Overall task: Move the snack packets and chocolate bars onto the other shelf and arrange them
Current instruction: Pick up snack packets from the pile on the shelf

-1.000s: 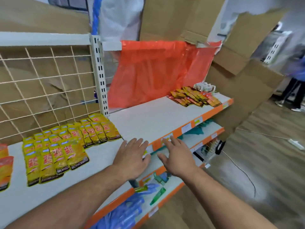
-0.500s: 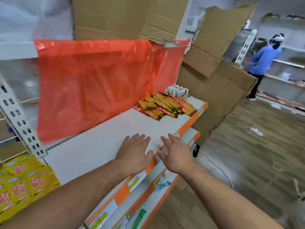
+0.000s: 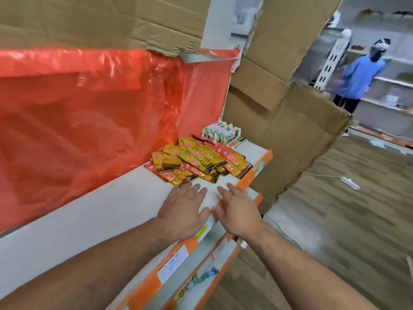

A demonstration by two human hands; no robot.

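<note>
Packets (image 3: 199,162) heaped loosely at the far end of the shelf (image 3: 100,211), overlapping, spread crosswise from the red sheet (image 3: 89,119) at the back to the orange front lip. Green-white packs (image 3: 221,132) just behind, against cardboard (image 3: 279,121). Straight ahead of both hands, broadside to the reach. Left hand (image 3: 183,211) flat, fingers spread, palm down, empty, fingertips just beside the heap's near edge. Right hand (image 3: 237,209) likewise splayed and empty, over the front lip, near the heap's right corner. Probably a shade nearer on the left; likely only a short forward reach to gather.
</note>
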